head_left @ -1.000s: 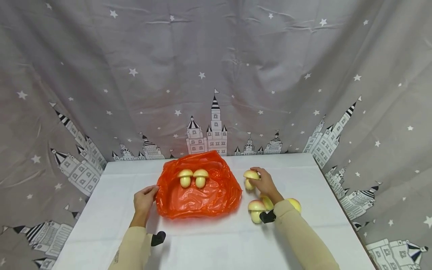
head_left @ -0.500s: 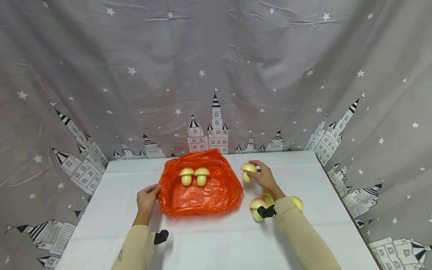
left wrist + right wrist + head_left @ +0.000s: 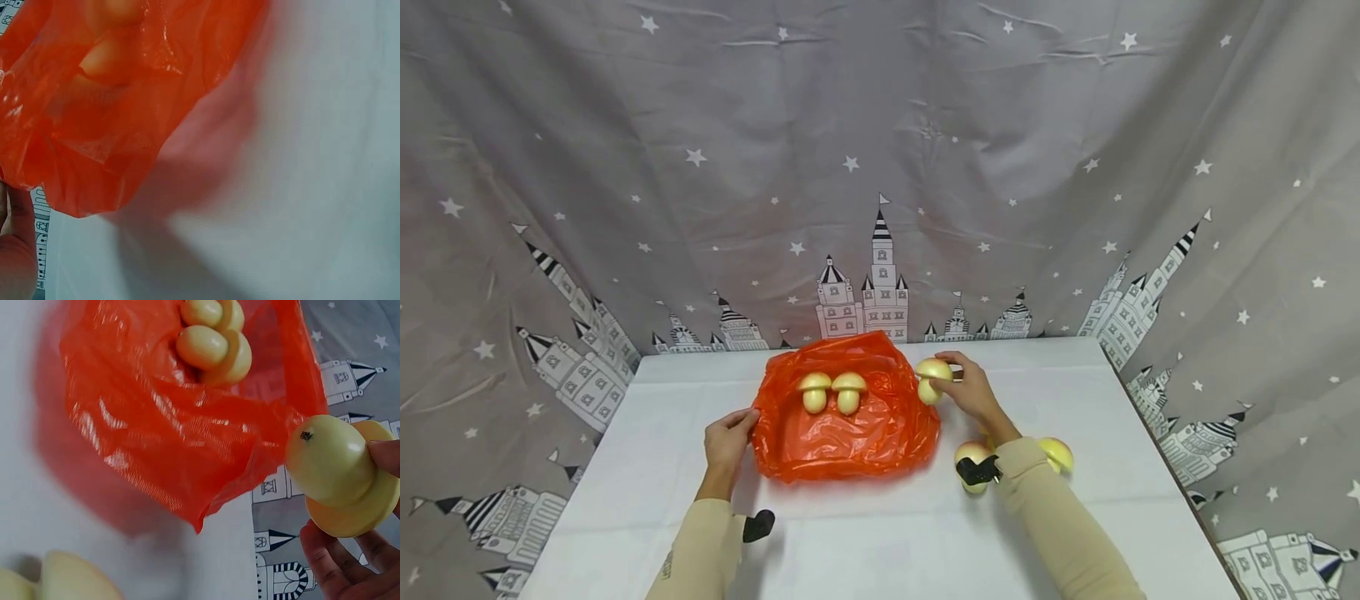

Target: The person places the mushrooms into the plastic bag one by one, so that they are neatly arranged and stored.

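My right hand grips a yellow toy mushroom by its cap, at the right edge of a red plastic bag. In the right wrist view the held mushroom overlaps the bag's edge, its stem pointing toward the bag. Two similar mushrooms lie side by side inside the opened bag. With thumb and fingers, my left hand pinches the bag's left rim. The left wrist view shows the bag from outside, with the mushrooms faint through the plastic.
Right of the bag, partly behind my right forearm, lie another mushroom with a reddish cap and a yellow piece. A white cloth covers the table. Behind it hangs a grey curtain with stars and castles.
My right hand has lifted the mushroom off the table on the right and carried it left to the bag's edge. The left hand stays on the rim.
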`<state>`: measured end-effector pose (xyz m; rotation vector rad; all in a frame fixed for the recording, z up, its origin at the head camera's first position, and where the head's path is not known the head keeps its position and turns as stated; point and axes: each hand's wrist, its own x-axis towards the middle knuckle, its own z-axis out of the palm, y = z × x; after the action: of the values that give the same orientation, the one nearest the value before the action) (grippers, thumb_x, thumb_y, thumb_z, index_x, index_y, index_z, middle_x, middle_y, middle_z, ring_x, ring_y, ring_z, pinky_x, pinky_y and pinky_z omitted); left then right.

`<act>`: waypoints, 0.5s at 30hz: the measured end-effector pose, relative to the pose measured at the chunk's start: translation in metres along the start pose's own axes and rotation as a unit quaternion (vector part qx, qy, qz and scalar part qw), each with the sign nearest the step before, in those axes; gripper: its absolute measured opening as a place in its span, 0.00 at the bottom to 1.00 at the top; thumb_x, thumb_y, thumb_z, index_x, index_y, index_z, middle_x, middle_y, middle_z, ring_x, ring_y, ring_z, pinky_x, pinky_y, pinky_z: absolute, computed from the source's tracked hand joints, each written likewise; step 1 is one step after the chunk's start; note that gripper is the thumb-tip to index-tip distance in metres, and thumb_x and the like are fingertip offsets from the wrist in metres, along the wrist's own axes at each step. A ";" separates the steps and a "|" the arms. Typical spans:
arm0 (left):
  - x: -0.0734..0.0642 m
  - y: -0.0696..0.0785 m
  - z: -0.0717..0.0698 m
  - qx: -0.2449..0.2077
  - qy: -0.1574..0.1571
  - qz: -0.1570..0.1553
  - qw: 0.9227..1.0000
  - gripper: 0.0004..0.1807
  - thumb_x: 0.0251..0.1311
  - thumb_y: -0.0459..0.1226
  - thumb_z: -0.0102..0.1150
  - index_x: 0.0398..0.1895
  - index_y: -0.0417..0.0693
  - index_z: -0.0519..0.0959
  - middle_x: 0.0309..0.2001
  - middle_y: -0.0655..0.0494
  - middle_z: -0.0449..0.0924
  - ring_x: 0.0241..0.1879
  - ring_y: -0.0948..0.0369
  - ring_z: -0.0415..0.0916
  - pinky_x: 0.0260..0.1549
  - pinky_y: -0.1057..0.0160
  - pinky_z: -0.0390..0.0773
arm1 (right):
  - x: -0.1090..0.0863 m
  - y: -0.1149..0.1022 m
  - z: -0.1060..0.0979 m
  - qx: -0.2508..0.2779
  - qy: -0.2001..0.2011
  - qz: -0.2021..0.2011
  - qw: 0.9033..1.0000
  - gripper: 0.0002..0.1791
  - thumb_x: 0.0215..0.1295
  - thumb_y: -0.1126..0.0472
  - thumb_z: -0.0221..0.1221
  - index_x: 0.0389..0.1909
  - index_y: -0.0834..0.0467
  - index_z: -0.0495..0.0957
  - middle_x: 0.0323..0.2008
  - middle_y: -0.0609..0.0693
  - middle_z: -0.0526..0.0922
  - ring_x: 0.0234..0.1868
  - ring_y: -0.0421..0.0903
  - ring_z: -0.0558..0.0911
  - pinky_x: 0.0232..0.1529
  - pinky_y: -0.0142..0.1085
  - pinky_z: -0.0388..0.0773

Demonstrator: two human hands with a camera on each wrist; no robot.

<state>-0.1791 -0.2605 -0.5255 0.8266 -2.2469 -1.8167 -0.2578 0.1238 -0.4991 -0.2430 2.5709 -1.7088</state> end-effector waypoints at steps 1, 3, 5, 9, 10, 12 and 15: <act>0.000 0.000 0.000 0.002 -0.001 -0.001 1.000 0.22 0.66 0.40 0.57 0.54 0.30 0.77 0.44 0.45 0.80 0.29 0.73 0.74 0.29 0.79 0.75 | 0.000 -0.001 0.002 0.003 -0.002 0.001 1.000 0.25 0.58 0.64 0.65 0.58 0.60 0.74 0.56 0.59 0.76 0.49 0.57 0.77 0.48 0.45 0.77; -0.001 0.001 -0.001 0.008 -0.001 -0.006 1.000 0.21 0.67 0.41 0.57 0.54 0.31 0.77 0.46 0.43 0.79 0.30 0.72 0.74 0.29 0.80 0.74 | -0.001 -0.004 0.005 0.005 -0.007 0.002 1.000 0.26 0.58 0.63 0.65 0.59 0.60 0.74 0.57 0.58 0.76 0.49 0.57 0.77 0.49 0.46 0.76; -0.002 0.001 -0.001 0.007 0.000 -0.007 1.000 0.22 0.66 0.41 0.57 0.55 0.31 0.77 0.47 0.42 0.79 0.30 0.71 0.73 0.29 0.80 0.74 | 0.000 -0.006 0.006 0.008 -0.010 -0.001 1.000 0.26 0.58 0.63 0.65 0.59 0.60 0.74 0.56 0.59 0.76 0.49 0.57 0.78 0.49 0.46 0.77; -0.002 0.001 0.000 0.002 0.002 -0.008 1.000 0.22 0.66 0.40 0.58 0.54 0.31 0.77 0.45 0.43 0.80 0.30 0.71 0.73 0.29 0.80 0.74 | 0.000 -0.013 0.011 0.014 -0.014 -0.006 1.000 0.27 0.57 0.63 0.66 0.59 0.62 0.73 0.57 0.58 0.76 0.48 0.57 0.78 0.48 0.45 0.78; -0.002 0.001 0.001 -0.002 0.003 -0.006 1.000 0.22 0.66 0.40 0.58 0.54 0.30 0.77 0.44 0.44 0.80 0.30 0.71 0.73 0.29 0.79 0.74 | 0.001 -0.015 0.013 0.015 -0.015 -0.005 1.000 0.27 0.57 0.63 0.66 0.59 0.61 0.73 0.56 0.58 0.76 0.48 0.56 0.78 0.47 0.44 0.78; -0.002 0.001 0.002 -0.004 0.004 -0.003 1.000 0.21 0.66 0.40 0.58 0.53 0.30 0.77 0.42 0.46 0.80 0.30 0.71 0.73 0.29 0.79 0.75 | 0.001 -0.018 0.016 0.018 -0.016 -0.003 1.000 0.27 0.57 0.64 0.66 0.59 0.61 0.73 0.57 0.57 0.76 0.47 0.56 0.78 0.46 0.43 0.79; -0.001 0.001 0.003 0.004 0.006 0.003 1.000 0.21 0.66 0.39 0.58 0.53 0.30 0.77 0.41 0.47 0.81 0.31 0.70 0.73 0.29 0.79 0.74 | 0.001 -0.024 0.021 0.023 -0.023 -0.001 0.999 0.26 0.57 0.64 0.65 0.59 0.59 0.74 0.56 0.56 0.76 0.46 0.55 0.78 0.44 0.42 0.79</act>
<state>-0.1794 -0.2570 -0.5254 0.8281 -2.2481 -1.7965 -0.2537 0.0955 -0.4854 -0.2782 2.4971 -1.7389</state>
